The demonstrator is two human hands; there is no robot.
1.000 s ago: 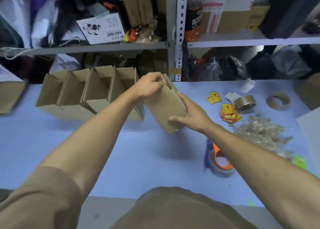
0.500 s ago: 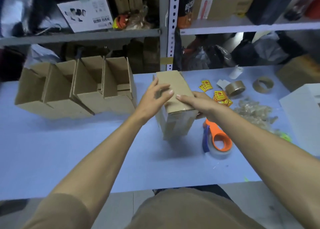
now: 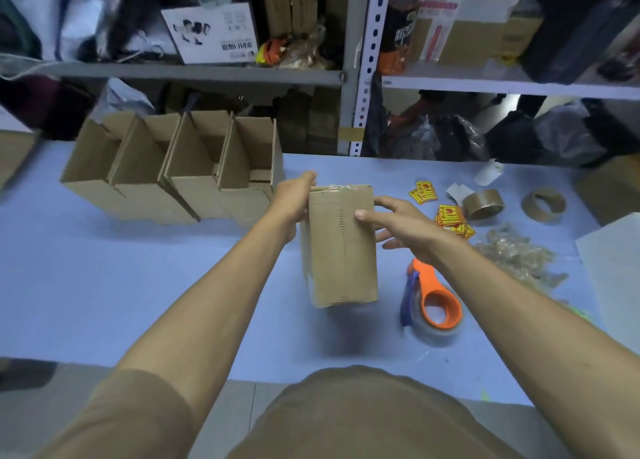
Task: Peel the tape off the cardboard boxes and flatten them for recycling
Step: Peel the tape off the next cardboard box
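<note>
Cardboard box [image 3: 341, 247], taped along its far top edge, is held above the blue table [image 3: 138, 285], left hand [image 3: 291, 198] gripping its left side, right hand [image 3: 398, 223] spread against its right edge, bare table nearer.

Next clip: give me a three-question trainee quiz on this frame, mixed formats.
1. True or false: the closed brown cardboard box lies flattened on the blue table.
2. Which hand is at the box's far left corner? A) left hand B) right hand
3. Fill in: the orange-handled tape dispenser lies to the box's ____.

Key: 1 false, it is still box-shaped and held; 2 A; 3 right.
</note>
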